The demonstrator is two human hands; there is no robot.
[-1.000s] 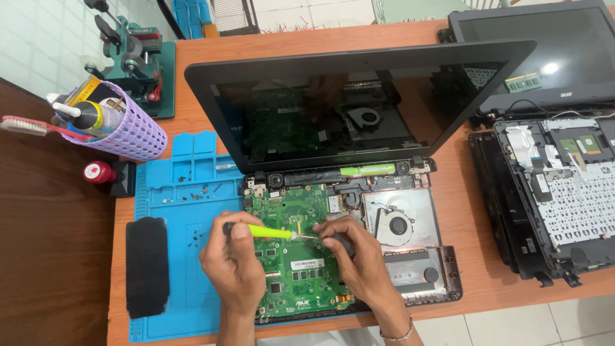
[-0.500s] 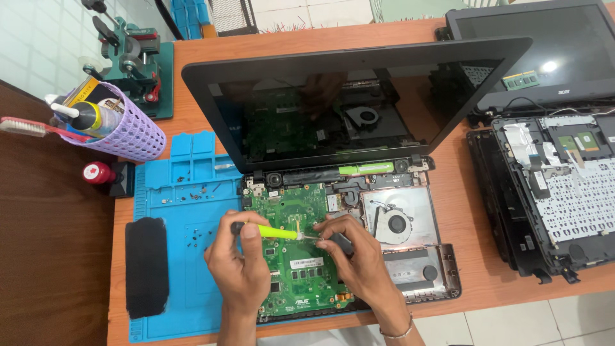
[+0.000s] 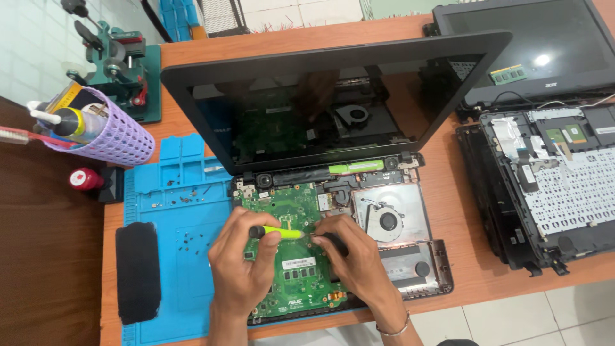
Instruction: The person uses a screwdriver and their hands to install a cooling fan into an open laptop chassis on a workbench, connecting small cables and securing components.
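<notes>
Over the green motherboard (image 3: 291, 211), our left hand (image 3: 240, 272) grasps a yellow-green screwdriver (image 3: 277, 232); our right hand (image 3: 352, 259) pinches its tip.

Two bare hands in shot from the bottom edge, the left hand (image 3: 240, 269) and the right hand (image 3: 355, 266), no gloves on either one. Forearms are bare too, no sleeves reaching the wrists, nothing rolled or cuffed in view. No rings showing on the fingers (image 3: 272, 238) that face the camera, no watch either. On the right wrist, one thin bracelet (image 3: 394, 330), a slim pale metal-looking band sitting loosely just below the hand, only part of its loop visible. The left wrist carries nothing. Nails look short and plain, though they are small in the picture and hard to judge
</notes>
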